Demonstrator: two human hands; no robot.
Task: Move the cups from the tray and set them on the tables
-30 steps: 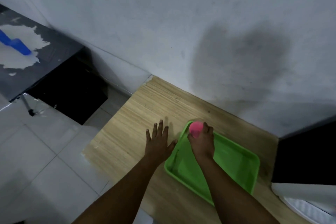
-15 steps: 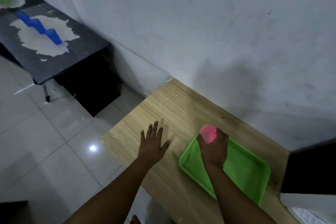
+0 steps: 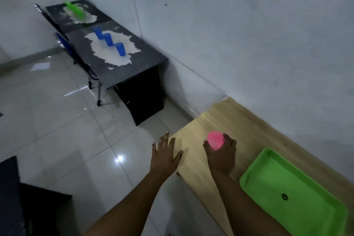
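My right hand (image 3: pixel 221 156) grips a pink cup (image 3: pixel 215 140) over the wooden table (image 3: pixel 247 130), left of the green tray (image 3: pixel 295 193). No cups show in the tray; only a small dark ring lies in it. My left hand (image 3: pixel 164 154) is spread flat with straight fingers at the wooden table's left corner, holding nothing. On the black table (image 3: pixel 118 71) farther left stand three blue cups (image 3: pixel 110 43). Green cups (image 3: pixel 74 9) stand on a second black table behind it.
A white wall (image 3: pixel 239 34) runs along the back of all tables. Glossy tiled floor (image 3: pixel 57 120) fills the gap between the wooden and black tables. A blue chair (image 3: pixel 63 41) stands by the black table. A dark object (image 3: pixel 28 201) sits at the bottom left.
My right hand has lifted the pink cup out of the tray and carried it left over the wooden table. My left hand slid to the table's corner. The view turned left, showing the black tables.
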